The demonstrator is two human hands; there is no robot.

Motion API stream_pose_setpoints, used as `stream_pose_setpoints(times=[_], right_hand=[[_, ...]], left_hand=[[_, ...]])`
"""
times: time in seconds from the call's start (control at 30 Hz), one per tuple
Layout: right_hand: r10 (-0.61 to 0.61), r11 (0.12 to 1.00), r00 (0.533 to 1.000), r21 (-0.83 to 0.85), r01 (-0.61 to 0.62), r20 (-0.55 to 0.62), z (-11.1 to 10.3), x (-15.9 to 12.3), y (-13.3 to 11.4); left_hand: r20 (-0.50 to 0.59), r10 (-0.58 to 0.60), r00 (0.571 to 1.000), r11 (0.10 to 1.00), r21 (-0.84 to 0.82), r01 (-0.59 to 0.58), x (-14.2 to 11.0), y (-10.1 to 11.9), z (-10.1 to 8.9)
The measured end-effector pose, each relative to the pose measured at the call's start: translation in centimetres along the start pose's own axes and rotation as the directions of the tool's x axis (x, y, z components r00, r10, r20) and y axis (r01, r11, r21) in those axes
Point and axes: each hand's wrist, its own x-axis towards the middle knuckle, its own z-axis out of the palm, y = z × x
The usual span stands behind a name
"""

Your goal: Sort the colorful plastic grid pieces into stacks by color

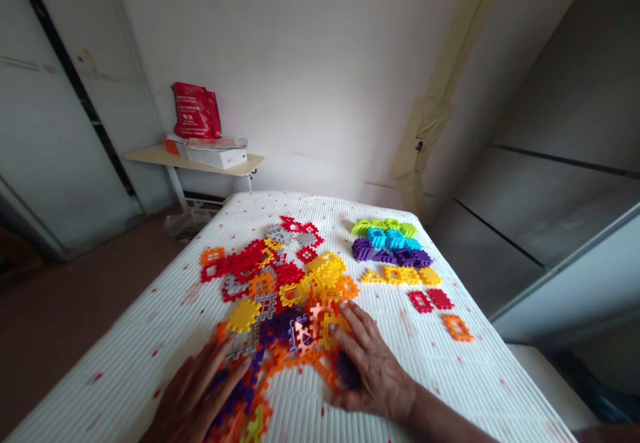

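Note:
A loose pile of notched plastic building tiles covers the middle of the bed. Resting on the pile's near left edge, my left hand (200,389) has its fingers spread over purple and grey tiles. My right hand (373,363) lies at the pile's right edge, fingers apart, touching yellow and orange tiles; a dark purple tile (347,371) shows partly under it. Between the hands are a purple tile (277,326) and several orange tiles (285,359). A yellow square tile (244,315) lies just beyond my left hand. Red tiles (250,259) and grey ones sit farther back.
Tiles sorted by colour line the right side: green (385,227), light blue (393,238), purple (390,254), yellow (403,275), red (430,300) and orange (457,328). A small table (145,155) with boxes and a red bag (195,111) stands at the back left.

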Motion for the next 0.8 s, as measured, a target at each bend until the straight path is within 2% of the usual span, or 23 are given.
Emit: stream_pose_setpoints(times=[0.13, 0.23, 0.33, 0.43, 0.5, 0.57, 0.67, 0.8], right_hand=[[-0.092, 0.995, 0.995, 0.026, 0.093, -0.046, 1.4, 2.7, -0.1], [-0.105, 0.989, 0.989, 0.095, 0.115, -0.107, 1.8, 4.4, -0.4], [0.036, 0.981, 0.978, 0.192, 0.005, -0.207, 1.1, 5.0, -0.5], [0.211, 0.946, 0.941, 0.299, -0.128, -0.265, -0.4, 4.1, 0.2], [0.253, 0.917, 0.937, 0.368, -0.153, -0.240, -1.4, 2.8, 0.7], [0.228, 0.905, 0.958, 0.401, -0.143, -0.172, -2.1, 1.5, 1.0], [0.135, 0.928, 0.989, 0.357, -0.104, -0.063, -2.5, 0.3, 0.9], [0.041, 0.982, 0.999, 0.182, -0.043, 0.015, -2.2, 0.6, 0.2]], left_hand=[[-0.070, -0.092, 0.993, 0.995, -0.039, 0.089, 2.9, 1.8, -0.1], [-0.079, -0.099, 0.992, 0.993, -0.079, 0.093, 3.6, 2.1, 0.3], [-0.065, -0.198, 0.978, 0.960, -0.215, 0.180, 3.5, 1.9, 0.2], [-0.056, -0.413, 0.909, 0.841, -0.406, 0.358, 3.4, 1.8, -0.4], [-0.043, -0.509, 0.860, 0.765, -0.481, 0.428, 3.3, 1.6, -0.8], [-0.015, -0.543, 0.839, 0.729, -0.505, 0.463, 3.2, 1.2, -0.8], [-0.002, -0.536, 0.844, 0.735, -0.492, 0.466, 2.9, 0.5, -0.3], [-0.033, -0.521, 0.853, 0.759, -0.476, 0.445, 2.7, 0.0, 0.1]])
